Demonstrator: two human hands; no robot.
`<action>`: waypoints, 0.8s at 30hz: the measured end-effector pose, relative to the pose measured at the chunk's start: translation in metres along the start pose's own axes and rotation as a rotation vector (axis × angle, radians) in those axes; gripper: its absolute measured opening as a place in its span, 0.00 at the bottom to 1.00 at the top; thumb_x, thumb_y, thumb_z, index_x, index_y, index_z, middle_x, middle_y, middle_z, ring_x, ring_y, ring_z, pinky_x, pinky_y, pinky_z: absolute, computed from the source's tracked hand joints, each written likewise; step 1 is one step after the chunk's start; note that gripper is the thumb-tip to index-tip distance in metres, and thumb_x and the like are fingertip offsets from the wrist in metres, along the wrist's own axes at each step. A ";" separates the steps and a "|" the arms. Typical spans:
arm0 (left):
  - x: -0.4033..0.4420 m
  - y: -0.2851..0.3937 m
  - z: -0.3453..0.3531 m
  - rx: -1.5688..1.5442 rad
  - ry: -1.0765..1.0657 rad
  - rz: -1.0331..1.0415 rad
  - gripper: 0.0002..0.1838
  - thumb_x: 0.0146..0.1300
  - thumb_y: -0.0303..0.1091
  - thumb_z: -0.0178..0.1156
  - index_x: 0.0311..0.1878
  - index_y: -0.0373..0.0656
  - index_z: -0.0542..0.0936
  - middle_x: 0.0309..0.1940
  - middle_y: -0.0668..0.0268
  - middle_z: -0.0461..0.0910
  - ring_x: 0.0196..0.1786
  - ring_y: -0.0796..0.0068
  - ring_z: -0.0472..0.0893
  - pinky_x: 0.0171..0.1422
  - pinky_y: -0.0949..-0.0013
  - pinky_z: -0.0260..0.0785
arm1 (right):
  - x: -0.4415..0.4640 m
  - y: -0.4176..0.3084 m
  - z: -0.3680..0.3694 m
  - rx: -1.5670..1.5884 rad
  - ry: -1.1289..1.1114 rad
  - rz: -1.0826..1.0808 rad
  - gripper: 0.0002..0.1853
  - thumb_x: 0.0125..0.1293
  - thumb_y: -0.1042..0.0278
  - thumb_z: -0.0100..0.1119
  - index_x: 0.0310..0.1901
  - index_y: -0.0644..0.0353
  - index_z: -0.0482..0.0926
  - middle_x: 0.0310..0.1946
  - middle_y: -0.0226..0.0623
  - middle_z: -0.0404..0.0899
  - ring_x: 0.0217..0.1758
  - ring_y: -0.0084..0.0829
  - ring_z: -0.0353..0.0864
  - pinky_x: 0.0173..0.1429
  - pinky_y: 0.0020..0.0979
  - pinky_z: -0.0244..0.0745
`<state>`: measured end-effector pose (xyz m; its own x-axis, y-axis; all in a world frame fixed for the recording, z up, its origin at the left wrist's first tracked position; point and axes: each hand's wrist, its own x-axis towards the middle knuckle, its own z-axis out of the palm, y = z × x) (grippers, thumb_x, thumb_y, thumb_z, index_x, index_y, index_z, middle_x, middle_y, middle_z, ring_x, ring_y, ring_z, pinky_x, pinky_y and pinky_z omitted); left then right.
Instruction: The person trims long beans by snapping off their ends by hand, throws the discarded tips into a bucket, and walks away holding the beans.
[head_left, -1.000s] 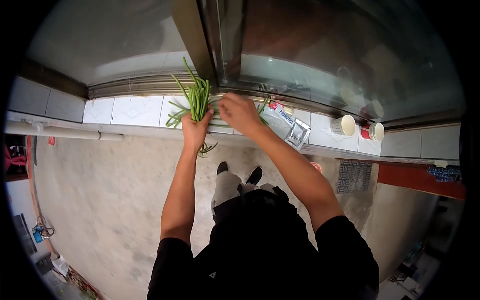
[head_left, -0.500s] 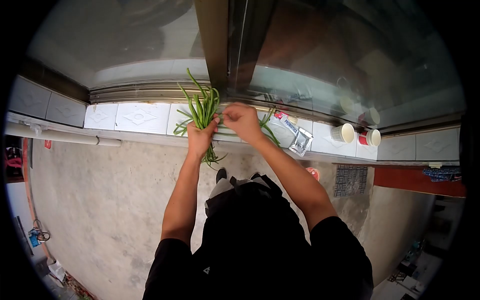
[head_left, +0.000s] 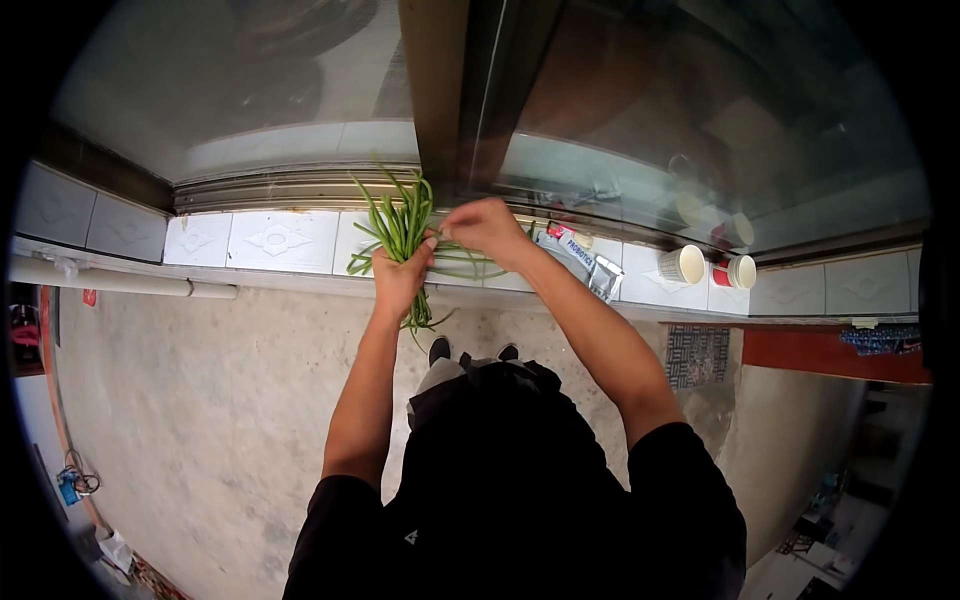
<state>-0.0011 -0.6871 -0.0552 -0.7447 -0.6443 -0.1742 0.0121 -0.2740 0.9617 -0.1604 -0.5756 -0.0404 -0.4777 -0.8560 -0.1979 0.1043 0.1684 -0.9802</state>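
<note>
A bunch of long, thin green stalks [head_left: 400, 222] stands above the white tiled ledge, its lower ends hanging past the front edge. My left hand [head_left: 400, 278] is wrapped round its middle, thumb uppermost. Just right of the bunch, my right hand [head_left: 487, 232] is closed in a pinch, apparently on one thin green stalk near the left thumb; motion blurs its fingertips. More loose stalks [head_left: 470, 265] lie on the ledge beneath the right hand and are partly covered by it.
A silver and white packet [head_left: 590, 262] marked PROBIOTICS lies on the tiled ledge [head_left: 283, 240] to the right. Beyond it are a white paper cup [head_left: 684, 265] and a red and white cup [head_left: 735, 272]. Glass windows [head_left: 300, 90] rise behind the ledge. A grey mat [head_left: 698, 357] lies on the floor.
My right hand has shifted slightly up, its fingers still pinched beside the bunch. The loose stalks under it now lie differently, stretching less far to the right. My left hand keeps its hold.
</note>
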 end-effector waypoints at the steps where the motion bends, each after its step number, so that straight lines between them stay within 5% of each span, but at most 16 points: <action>1: 0.000 0.001 -0.001 -0.042 -0.007 -0.020 0.05 0.66 0.25 0.66 0.44 0.37 0.85 0.22 0.72 0.78 0.17 0.88 0.67 0.19 0.79 0.54 | 0.000 0.000 -0.001 0.071 -0.055 0.081 0.07 0.60 0.76 0.70 0.40 0.66 0.87 0.30 0.30 0.85 0.37 0.19 0.82 0.43 0.23 0.77; 4: 0.000 0.003 -0.001 -0.069 0.008 -0.016 0.05 0.66 0.25 0.65 0.44 0.37 0.84 0.22 0.71 0.78 0.16 0.87 0.67 0.19 0.79 0.53 | 0.000 0.006 0.005 0.094 -0.063 -0.089 0.08 0.62 0.76 0.69 0.43 0.66 0.85 0.32 0.28 0.84 0.35 0.18 0.81 0.42 0.21 0.77; 13: 0.001 0.003 -0.004 -0.091 -0.008 -0.017 0.06 0.67 0.25 0.65 0.45 0.36 0.83 0.22 0.69 0.79 0.16 0.86 0.66 0.18 0.79 0.53 | -0.015 0.005 -0.002 0.012 -0.006 -0.069 0.08 0.65 0.73 0.68 0.44 0.66 0.85 0.38 0.32 0.85 0.44 0.20 0.81 0.48 0.24 0.76; 24: 0.001 0.004 -0.009 -0.116 -0.085 -0.010 0.07 0.69 0.25 0.62 0.48 0.35 0.81 0.24 0.67 0.78 0.15 0.85 0.65 0.18 0.78 0.53 | -0.019 -0.003 0.003 -0.113 0.049 -0.230 0.07 0.65 0.74 0.67 0.43 0.66 0.84 0.35 0.28 0.84 0.39 0.17 0.80 0.46 0.23 0.75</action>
<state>0.0041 -0.6958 -0.0540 -0.7986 -0.5801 -0.1602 0.0783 -0.3641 0.9281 -0.1495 -0.5612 -0.0339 -0.5199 -0.8536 0.0329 -0.1086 0.0279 -0.9937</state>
